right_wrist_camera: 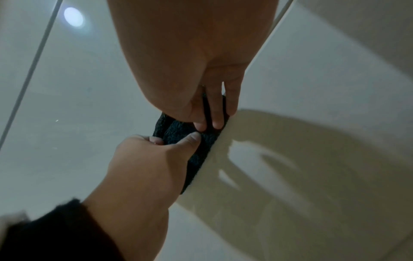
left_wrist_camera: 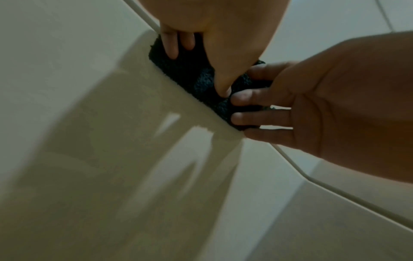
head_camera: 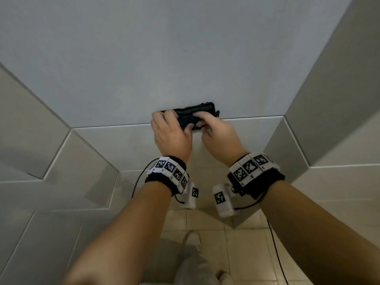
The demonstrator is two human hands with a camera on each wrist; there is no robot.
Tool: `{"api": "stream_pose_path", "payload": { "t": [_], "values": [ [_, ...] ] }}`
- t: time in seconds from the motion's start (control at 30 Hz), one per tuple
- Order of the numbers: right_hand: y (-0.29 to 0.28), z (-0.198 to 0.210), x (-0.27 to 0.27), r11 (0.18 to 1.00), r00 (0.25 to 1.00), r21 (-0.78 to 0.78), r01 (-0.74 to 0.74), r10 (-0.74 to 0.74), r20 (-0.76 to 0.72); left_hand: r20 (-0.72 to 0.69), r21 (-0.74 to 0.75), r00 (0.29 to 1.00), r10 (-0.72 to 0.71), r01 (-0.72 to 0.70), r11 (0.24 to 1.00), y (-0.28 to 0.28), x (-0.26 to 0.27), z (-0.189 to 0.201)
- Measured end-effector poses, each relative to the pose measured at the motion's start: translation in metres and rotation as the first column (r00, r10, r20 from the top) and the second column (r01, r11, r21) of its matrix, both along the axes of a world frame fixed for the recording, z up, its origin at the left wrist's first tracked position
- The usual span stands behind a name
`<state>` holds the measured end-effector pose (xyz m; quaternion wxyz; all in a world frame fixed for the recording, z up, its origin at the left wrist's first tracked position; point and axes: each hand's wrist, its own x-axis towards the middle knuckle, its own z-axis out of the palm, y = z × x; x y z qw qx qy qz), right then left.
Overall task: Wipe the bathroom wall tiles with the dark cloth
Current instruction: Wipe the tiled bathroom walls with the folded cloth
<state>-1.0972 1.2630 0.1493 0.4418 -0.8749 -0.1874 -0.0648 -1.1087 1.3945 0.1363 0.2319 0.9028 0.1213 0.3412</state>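
1. The dark cloth (head_camera: 193, 116) is folded into a thick pad and lies against the wall tiles (head_camera: 127, 75), across the seam between two tiles.
2. The left hand (head_camera: 171, 133) holds the left end of the cloth; its thumb and fingers (right_wrist_camera: 156, 140) pinch the fold.
3. The right hand (head_camera: 216, 130) holds the right part, and its fingers (left_wrist_camera: 257, 119) are curled around the cloth edge.
4. I judge that the step in hand is wiping, or setting the pad for a stroke, with both hands.
5. The next move probably calls for firm, even pressure and a slide along the tile, with the fold kept together.
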Motion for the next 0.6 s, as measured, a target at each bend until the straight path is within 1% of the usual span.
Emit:
{"api": "stream_pose_path", "payload": {
  "t": [0.1,0.2,0.33,0.43,0.6],
  "values": [
    [-0.039,0.004,-0.002,0.997,0.996,0.004,0.076,-0.076,-0.046,-0.004,0.006,0.997,-0.080,0.080,0.997,-0.041,0.003,0.002],
    [-0.074,0.008,-0.004,0.984,0.981,-0.033,0.174,-0.176,-0.086,-0.036,0.048,0.982,-0.188,0.189,0.981,-0.076,0.004,0.003],
    [-0.103,0.012,-0.007,0.960,0.951,-0.068,0.271,-0.278,-0.136,-0.083,0.090,0.950,-0.301,0.308,0.947,-0.105,0.003,0.007],
    [-0.115,0.014,-0.010,0.953,0.943,-0.075,0.293,-0.301,-0.143,-0.099,0.133,0.926,-0.365,0.376,0.917,-0.115,0.000,0.011],
    [-0.119,0.018,-0.010,0.961,0.954,-0.126,0.248,-0.265,-0.142,-0.149,0.185,0.900,-0.409,0.431,0.883,-0.112,-0.004,0.018]
  ]
}}
